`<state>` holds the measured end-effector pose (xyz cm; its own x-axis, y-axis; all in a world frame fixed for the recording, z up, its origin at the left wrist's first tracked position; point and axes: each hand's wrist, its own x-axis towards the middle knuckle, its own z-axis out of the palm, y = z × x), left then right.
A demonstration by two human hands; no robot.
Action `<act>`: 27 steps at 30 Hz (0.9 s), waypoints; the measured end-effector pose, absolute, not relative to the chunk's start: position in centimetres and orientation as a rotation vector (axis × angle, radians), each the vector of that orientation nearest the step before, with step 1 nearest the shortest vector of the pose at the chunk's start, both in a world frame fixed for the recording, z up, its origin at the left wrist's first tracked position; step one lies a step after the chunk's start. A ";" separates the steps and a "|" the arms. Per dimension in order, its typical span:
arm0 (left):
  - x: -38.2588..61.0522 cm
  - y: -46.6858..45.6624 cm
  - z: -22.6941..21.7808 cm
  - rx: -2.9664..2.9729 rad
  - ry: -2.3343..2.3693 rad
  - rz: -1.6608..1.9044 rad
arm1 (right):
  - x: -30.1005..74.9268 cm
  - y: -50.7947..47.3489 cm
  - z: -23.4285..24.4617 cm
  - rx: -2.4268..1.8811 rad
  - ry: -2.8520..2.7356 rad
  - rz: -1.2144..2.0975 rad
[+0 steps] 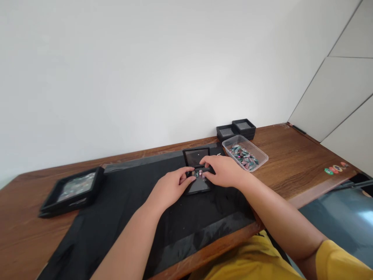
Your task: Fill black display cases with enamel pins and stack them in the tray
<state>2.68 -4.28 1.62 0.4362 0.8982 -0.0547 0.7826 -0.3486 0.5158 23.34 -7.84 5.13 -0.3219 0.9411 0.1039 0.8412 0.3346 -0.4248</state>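
Observation:
A black flip-open case [201, 188] lies on the dark mat with its lid [196, 156] raised towards the wall. Several small glossy pieces [200, 173], which look like press-on nails, form a row inside near the hinge. At the case's left side, my left hand [171, 184] is closed, thumb and forefinger curled onto its edge beside the row. From the right, my right hand [223, 170] bends over the case, its thumb at the right end of the row and its fingertips by the hinge. Whatever lies under those fingertips is too small to make out.
Right of the mat, a clear plastic tub [264, 156] holds many loose nail-like pieces [243, 155]. Black trays [247, 134] are stacked behind it against the wall. A black framed tray [94, 186] with shiny contents sits at the left. Round stickers [335, 168] mark the table's right edge.

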 end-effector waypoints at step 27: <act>2.3 -4.2 1.9 2.258 1.428 0.253 | 22.2 -8.1 4.9 -1.656 -2.397 0.390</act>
